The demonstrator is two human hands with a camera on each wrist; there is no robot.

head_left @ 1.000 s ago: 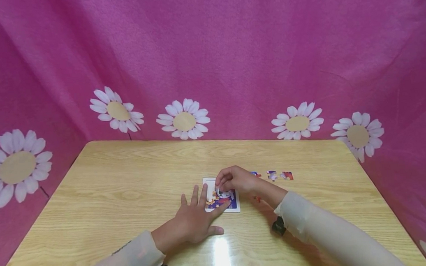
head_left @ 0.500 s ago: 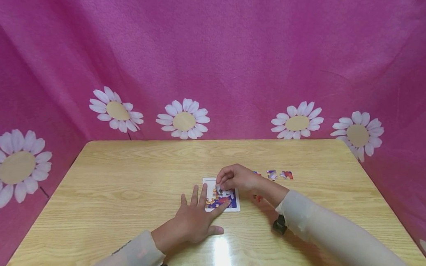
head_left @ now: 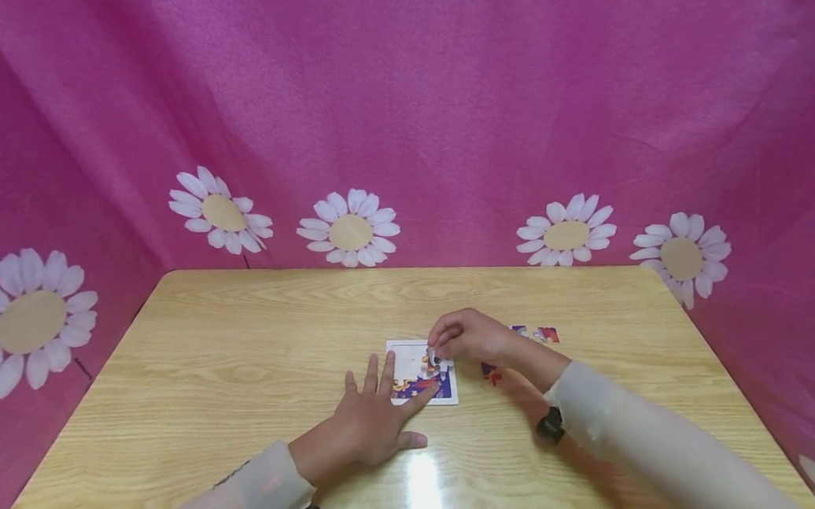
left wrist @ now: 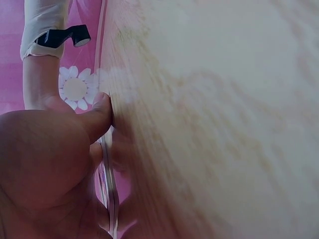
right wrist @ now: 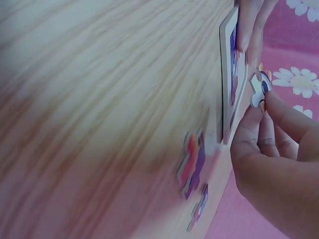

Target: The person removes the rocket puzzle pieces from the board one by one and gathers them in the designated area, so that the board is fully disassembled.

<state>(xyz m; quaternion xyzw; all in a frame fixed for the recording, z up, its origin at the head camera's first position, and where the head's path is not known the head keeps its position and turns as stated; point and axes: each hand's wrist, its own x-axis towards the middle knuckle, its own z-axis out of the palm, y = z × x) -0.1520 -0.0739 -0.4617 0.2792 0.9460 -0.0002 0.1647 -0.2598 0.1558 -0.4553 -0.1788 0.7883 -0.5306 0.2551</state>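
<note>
Pink cloth [head_left: 441, 126] printed with white daisies [head_left: 351, 232] is hung behind a wood-grain table [head_left: 256, 328]. Between the thumb and forefinger of the right hand [head_left: 473, 337], a white puzzle piece [right wrist: 259, 89] is pinched over the right half of a white-bordered puzzle board [head_left: 407, 357]. As seen from the right wrist, the piece's long axis is set roughly in line with the board's side, one end pointed toward the other hand's fingers, the other partly covered by the gripping fingertips. From the head, its tilt is hard to read, and whether the board is touched by it cannot be told.

By the left hand [head_left: 377, 426], fingers spread well apart, the board is touched, the forefinger laid across its near part. The board's sides are pointed away from the person, toward the cloth; which way it is longer is obscured by the slant. Purple and orange print is shown along its near strip.

Just right of the board, a red-and-purple piece [head_left: 491, 373] is partly hidden by the right forearm, as is a purple-and-white piece [head_left: 519, 330]; a red piece [head_left: 547, 335] is seen farther out. Both pale sleeves [head_left: 647, 435] are cut off by the frame.
</note>
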